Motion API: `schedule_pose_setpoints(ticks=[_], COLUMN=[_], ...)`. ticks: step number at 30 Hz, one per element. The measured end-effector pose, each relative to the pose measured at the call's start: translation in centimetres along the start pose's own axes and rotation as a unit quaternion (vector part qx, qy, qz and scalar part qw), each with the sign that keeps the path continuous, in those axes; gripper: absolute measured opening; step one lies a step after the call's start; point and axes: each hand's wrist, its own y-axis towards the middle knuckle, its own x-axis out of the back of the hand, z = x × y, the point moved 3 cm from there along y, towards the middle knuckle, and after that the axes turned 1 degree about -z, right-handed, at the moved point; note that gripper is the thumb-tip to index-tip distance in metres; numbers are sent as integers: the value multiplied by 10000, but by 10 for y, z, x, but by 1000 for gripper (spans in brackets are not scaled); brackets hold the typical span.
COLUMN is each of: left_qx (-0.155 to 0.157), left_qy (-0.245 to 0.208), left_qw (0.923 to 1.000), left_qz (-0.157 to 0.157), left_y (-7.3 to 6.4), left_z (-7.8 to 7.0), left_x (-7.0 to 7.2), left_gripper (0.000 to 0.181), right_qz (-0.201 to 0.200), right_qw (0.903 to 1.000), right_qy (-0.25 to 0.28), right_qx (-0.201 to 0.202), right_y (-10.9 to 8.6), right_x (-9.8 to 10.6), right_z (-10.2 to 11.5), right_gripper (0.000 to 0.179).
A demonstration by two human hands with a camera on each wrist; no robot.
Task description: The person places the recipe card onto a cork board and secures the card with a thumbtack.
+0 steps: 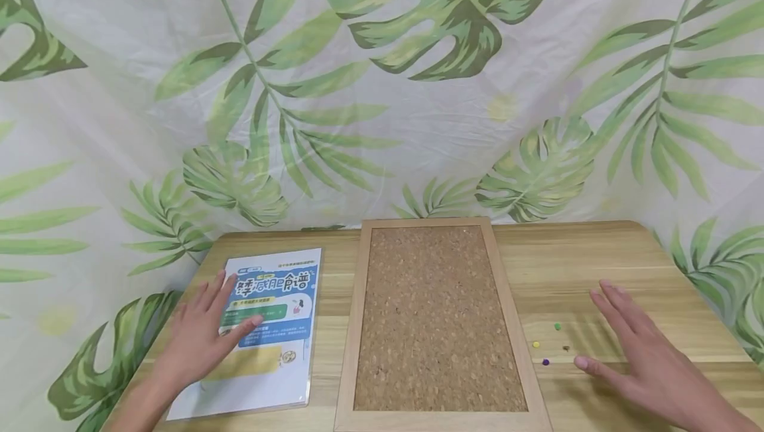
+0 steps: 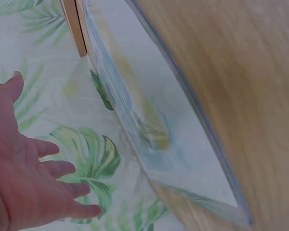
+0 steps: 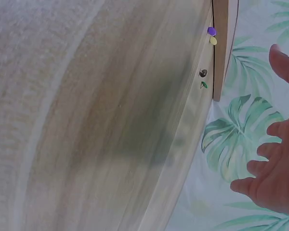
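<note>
A cork board (image 1: 442, 319) with a pale wooden frame lies in the middle of the table. To its left is a printed sheet (image 1: 271, 389) with a blue heading and Chinese characters, its surface glossy. My left hand (image 1: 199, 336) hovers over the sheet's left side, fingers spread, holding nothing. My right hand (image 1: 653, 359) is held above the table at the right, fingers extended and thumb apart, also without anything in it. Between that hand and the board lie several thumbtacks: a green one (image 1: 558, 326), a yellow one (image 1: 536, 344), a purple one (image 1: 546, 362) and a metallic one (image 3: 203, 73).
The wooden table (image 1: 579, 259) has rounded far corners. Behind it and at both sides hangs a pale cloth (image 1: 436, 133) printed with green leaves. The board reaches the table's far edge.
</note>
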Motion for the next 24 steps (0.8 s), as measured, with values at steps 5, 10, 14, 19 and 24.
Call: schedule_pose_setpoints(ticks=[5, 10, 14, 19, 24], left_qx=[24, 412, 800, 1093, 1249], left_qy=[-379, -592, -747, -1187, -1429], left_qw=[9993, 9970, 9928, 9850, 9802], left_qz=[29, 293, 493, 612, 561], left_y=[3, 7, 7, 8, 8], left_z=[11, 31, 53, 73, 84], left_x=[6, 9, 8, 7, 7], left_gripper=[100, 97, 93, 93, 93], right_qz=[121, 137, 113, -39, -97], right_qw=[9999, 9999, 9999, 9999, 9991], right_qy=[-47, -33, -44, 105, 412], right_qx=[-31, -38, -20, 59, -24], right_y=[2, 4, 6, 11, 16], right_x=[0, -3, -4, -3, -2], right_z=[0, -1, -3, -3, -4], right_gripper=[108, 104, 101, 93, 77])
